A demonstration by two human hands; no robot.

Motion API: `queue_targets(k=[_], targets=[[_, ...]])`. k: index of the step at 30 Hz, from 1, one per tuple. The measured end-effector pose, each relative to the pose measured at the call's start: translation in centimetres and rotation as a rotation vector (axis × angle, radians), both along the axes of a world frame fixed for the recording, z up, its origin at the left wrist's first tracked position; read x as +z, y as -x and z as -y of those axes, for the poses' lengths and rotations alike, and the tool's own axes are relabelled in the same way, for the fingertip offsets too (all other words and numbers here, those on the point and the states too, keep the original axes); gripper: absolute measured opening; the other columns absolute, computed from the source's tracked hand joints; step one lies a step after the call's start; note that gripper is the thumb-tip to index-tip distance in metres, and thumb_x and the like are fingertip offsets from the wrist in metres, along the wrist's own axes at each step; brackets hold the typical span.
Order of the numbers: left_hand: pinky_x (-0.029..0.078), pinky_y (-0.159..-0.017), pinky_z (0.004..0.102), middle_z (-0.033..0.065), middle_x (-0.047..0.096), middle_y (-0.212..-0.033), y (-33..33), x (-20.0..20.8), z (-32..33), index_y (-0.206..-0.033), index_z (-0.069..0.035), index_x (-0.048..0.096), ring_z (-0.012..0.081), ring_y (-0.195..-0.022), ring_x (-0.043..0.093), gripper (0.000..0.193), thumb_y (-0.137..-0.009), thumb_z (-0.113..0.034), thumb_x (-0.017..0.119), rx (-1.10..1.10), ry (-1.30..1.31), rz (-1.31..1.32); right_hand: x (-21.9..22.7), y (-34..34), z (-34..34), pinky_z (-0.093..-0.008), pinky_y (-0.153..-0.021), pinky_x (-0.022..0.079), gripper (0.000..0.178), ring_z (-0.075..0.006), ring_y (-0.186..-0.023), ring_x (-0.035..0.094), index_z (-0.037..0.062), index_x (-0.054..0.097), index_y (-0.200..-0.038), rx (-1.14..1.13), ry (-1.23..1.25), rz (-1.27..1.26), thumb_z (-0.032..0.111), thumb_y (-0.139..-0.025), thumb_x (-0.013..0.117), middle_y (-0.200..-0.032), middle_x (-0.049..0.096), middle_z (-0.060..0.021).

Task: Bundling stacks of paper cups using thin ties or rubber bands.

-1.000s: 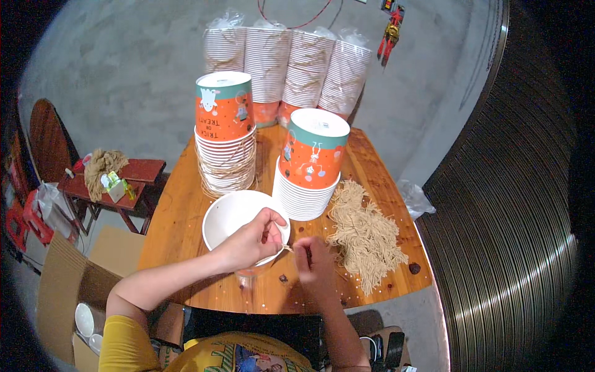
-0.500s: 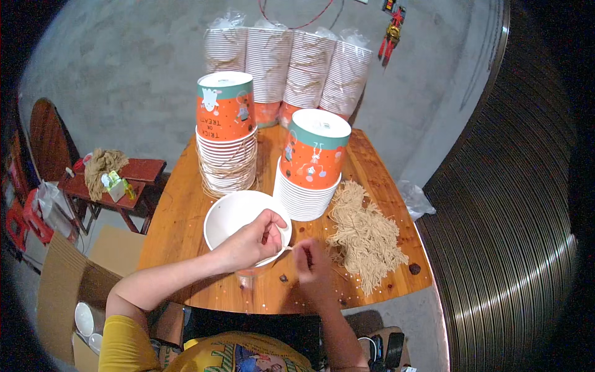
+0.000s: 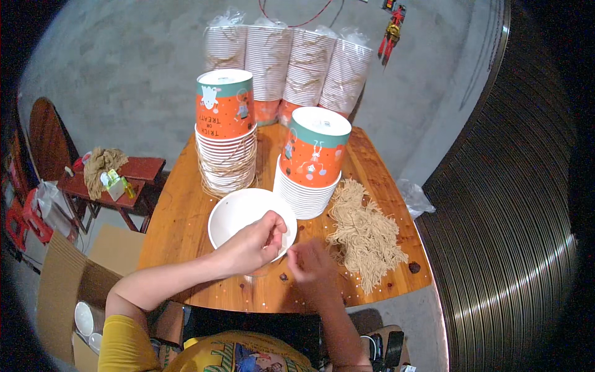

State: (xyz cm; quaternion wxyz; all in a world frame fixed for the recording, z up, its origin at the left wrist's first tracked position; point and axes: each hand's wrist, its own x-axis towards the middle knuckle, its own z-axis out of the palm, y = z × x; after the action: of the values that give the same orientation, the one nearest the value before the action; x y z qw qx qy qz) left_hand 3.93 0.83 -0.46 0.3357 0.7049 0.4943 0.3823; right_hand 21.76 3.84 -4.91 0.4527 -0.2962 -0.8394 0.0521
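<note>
White inside, one tub (image 3: 238, 209) sits mouth upward at the left hand (image 3: 257, 242), which reaches over its near rim. Progress, judging by the desk (image 3: 176, 229): beyond the left hand, the looped stack (image 3: 225, 127) has string loops (image 3: 228, 170) hanging about its sides; those tubs look finished. Ahead of the right hand (image 3: 314, 268), the plain stack (image 3: 315, 158) shows no loops on the side I can see; probably left to do. Tub at hand: seems partway. Farthest from both hands, the bagged stacks (image 3: 266, 67) show strings through the plastic; done, I'd judge. The string pile (image 3: 367, 239), just right of the right hand, looks ample.

Left hand: fingers curled, thumb drawn in by the rim; whether it pinches rim, string or nothing, cannot tell. Right hand: half curled near the rim, blurred; any strand at its fingertips too fine to make out.
</note>
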Motion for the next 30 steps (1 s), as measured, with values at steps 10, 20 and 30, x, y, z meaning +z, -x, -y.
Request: queue_targets(k=[10,20,30], targets=[[0.046,-0.070,0.0357,0.0115,0.053,-0.083,0.8,0.5,0.8,-0.095,-0.002,0.046,0.0257,-0.077,0.055,0.021,-0.084,-0.012,0.060,0.001,-0.139,-0.145,0.6,-2.3,0.7,-0.0344,-0.061,0.046,0.014,-0.0272,-0.069,0.056,0.0039,0.059,-0.090,0.074,0.298,0.051,0.007,-0.079,0.068,-0.080,0.054,-0.0114],[0.047,-0.068,0.0407,0.0095,0.055,-0.079,2.3,0.3,3.6,-0.088,-0.007,0.055,0.0295,-0.078,0.058,0.016,-0.084,-0.020,0.062,-0.054,-0.426,-0.633,2.8,-3.0,-1.4,-0.0370,-0.065,0.046,0.013,-0.0308,-0.074,0.055,0.0039,0.060,-0.092,0.148,0.010,0.143,0.007,-0.081,0.067,-0.082,0.054,-0.0118],[0.047,-0.070,0.0373,0.0070,0.053,-0.081,5.6,-0.2,4.8,-0.087,-0.009,0.055,0.0258,-0.080,0.054,0.013,-0.080,-0.016,0.063,-0.004,-0.560,-0.673,4.1,-1.3,0.1,-0.0403,-0.064,0.048,0.011,-0.0331,-0.076,0.059,0.0074,0.060,-0.092,0.079,0.190,0.311,0.016,-0.086,0.062,-0.083,0.058,-0.0124]])
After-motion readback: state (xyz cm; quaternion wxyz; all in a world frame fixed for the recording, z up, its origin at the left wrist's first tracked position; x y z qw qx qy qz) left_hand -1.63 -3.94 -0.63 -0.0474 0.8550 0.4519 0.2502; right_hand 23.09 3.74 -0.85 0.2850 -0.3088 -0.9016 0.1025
